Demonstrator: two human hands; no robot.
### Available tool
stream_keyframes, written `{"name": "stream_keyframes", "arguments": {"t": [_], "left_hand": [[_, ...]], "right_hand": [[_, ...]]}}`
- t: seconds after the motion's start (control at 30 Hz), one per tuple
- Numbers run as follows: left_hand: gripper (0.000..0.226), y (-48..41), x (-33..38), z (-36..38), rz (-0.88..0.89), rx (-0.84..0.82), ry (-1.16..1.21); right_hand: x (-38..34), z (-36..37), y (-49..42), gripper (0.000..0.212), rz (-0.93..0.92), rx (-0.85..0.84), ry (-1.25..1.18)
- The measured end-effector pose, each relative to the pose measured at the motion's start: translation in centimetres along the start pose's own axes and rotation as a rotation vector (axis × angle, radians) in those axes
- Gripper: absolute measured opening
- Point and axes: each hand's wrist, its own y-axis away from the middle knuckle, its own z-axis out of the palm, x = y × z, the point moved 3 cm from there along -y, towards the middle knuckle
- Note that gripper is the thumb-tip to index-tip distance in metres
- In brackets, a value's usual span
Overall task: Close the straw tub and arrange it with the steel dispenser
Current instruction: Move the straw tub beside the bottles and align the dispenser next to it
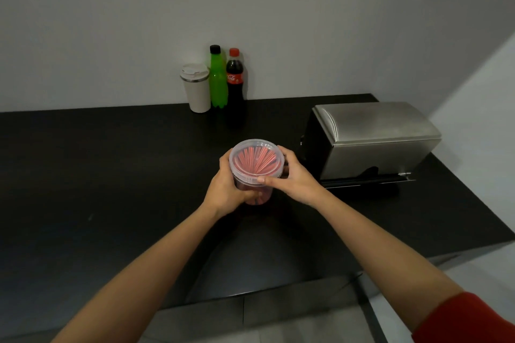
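A clear plastic straw tub (256,160) full of red straws stands on the black counter (111,175), near its middle. A clear lid sits on top of the tub. My left hand (227,189) wraps the tub's left side and lower wall. My right hand (292,178) grips the right side, its thumb pressing on the lid's front rim. The steel dispenser (373,136) sits just to the right of the tub, a short gap away, with its curved cover down.
At the back by the white wall stand a white travel cup (196,88), a green bottle (218,78) and a cola bottle (235,78). The counter's front edge runs below my forearms; a side wall closes off the right.
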Motion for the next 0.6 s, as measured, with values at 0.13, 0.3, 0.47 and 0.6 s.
{"name": "stream_keyframes", "arguments": {"t": [0.13,0.3,0.47,0.6], "left_hand": [[0.109,-1.1,0.0,0.5,0.021,0.033,-0.002],[0.107,-2.4,0.0,1.1,0.039,0.061,0.003],[0.107,-4.2,-0.4,1.1,0.018,0.084,0.010],[0.103,-6.1,-1.1,0.7,-0.008,0.087,0.024]], "right_hand": [[0.3,-0.8,-1.0,0.107,-0.012,-0.009,-0.002],[0.8,-1.3,-2.1,0.098,-0.038,0.002,-0.019],[1.0,-1.2,-3.4,0.065,-0.052,0.043,-0.028],[1.0,-1.0,-5.2,0.078,-0.041,0.046,-0.056]]}}
